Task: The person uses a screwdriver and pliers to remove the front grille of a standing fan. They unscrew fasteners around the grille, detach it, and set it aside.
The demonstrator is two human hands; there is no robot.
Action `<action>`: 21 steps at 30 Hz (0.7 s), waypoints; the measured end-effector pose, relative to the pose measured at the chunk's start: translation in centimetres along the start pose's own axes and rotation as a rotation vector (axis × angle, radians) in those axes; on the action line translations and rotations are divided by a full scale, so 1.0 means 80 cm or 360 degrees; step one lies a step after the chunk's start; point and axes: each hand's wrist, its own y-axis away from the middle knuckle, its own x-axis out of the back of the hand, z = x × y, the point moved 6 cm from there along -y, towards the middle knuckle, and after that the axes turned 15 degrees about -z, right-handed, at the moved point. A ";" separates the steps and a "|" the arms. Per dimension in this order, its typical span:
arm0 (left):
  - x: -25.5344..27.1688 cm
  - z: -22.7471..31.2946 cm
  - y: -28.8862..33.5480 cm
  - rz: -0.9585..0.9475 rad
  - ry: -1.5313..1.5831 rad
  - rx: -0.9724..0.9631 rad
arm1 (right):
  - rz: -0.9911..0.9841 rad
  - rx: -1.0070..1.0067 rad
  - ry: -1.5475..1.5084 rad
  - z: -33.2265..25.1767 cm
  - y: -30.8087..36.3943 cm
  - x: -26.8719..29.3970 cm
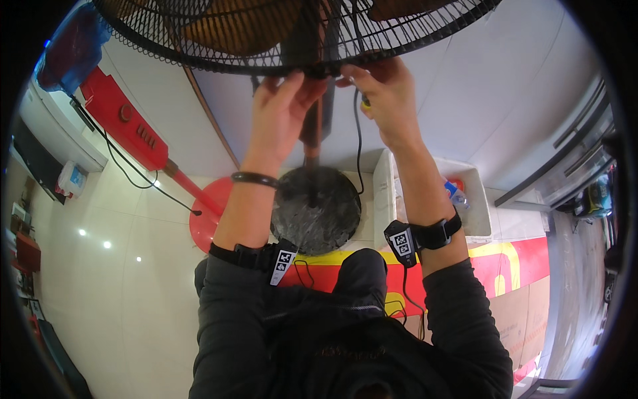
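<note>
The wire guard (279, 69) of a black pedestal fan fills the top, with brown blades (232, 30) behind it. At its lower rim, my left hand (278, 116) is closed, thumb and fingers gripping the edge. Just to the right, my right hand (392, 100) pinches the same rim, thumb toward the middle. Between its palm and curled fingers shows a small yellow-and-black thing (365, 101), mostly hidden; I cannot tell its kind. Below my hands, the fan's pole (311, 130) runs down to a round dark base (316, 209). The fingertips behind the rim are partly hidden.
A red stand fan (126, 116) with a blue plastic cover (73, 50) leans at the left on its red base (206, 209). Right of the black base stands a white foam box (482, 206) with a bottle inside. Red-and-yellow sheeting (518, 263) and cardboard (515, 319) lie nearer.
</note>
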 end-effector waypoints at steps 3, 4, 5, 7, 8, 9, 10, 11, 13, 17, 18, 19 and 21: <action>0.012 0.003 -0.002 -0.0009 -0.0017 -0.0054 | -0.0003 0.0224 -0.0139 0.002 -0.003 -0.009; 0.017 0.003 -0.002 0.0007 -0.0009 -0.0036 | 0.0017 0.0292 -0.0171 0.002 -0.005 -0.012; 0.019 0.004 -0.002 0.0007 -0.0001 -0.0034 | 0.0034 0.0360 -0.0203 0.002 -0.006 -0.016; 0.022 0.004 -0.003 -0.0030 0.0019 -0.0023 | 0.0083 0.0398 -0.0256 0.005 -0.002 -0.020; 0.022 0.004 -0.004 -0.0068 0.0035 -0.0006 | 0.0076 0.0306 -0.0183 0.008 0.000 -0.019; 0.024 0.001 -0.004 -0.0054 0.0043 0.0028 | 0.0082 0.0298 -0.0182 0.010 0.003 -0.019; 0.024 -0.001 -0.004 -0.0069 0.0049 0.0036 | 0.0085 0.0292 -0.0179 0.010 0.005 -0.018; 0.022 -0.001 -0.005 -0.0117 0.0042 -0.0009 | 0.0089 0.0311 -0.0168 0.009 0.007 -0.016; 0.019 0.001 -0.006 -0.0195 0.0036 -0.0121 | 0.0118 0.0262 -0.0128 0.010 0.009 -0.015; 0.026 0.005 -0.012 -0.0119 -0.0136 -0.0048 | 0.0160 0.0221 0.0010 0.000 0.011 -0.022; 0.026 0.006 -0.013 -0.0154 -0.0166 -0.0017 | 0.0157 0.0219 0.0045 -0.003 0.012 -0.026; 0.028 0.002 -0.012 -0.0086 -0.0214 0.0102 | 0.0212 0.0173 0.0093 -0.004 0.015 -0.028; 0.021 0.005 -0.012 -0.0182 -0.0078 -0.0063 | 0.0214 0.0258 0.0168 -0.010 0.018 -0.035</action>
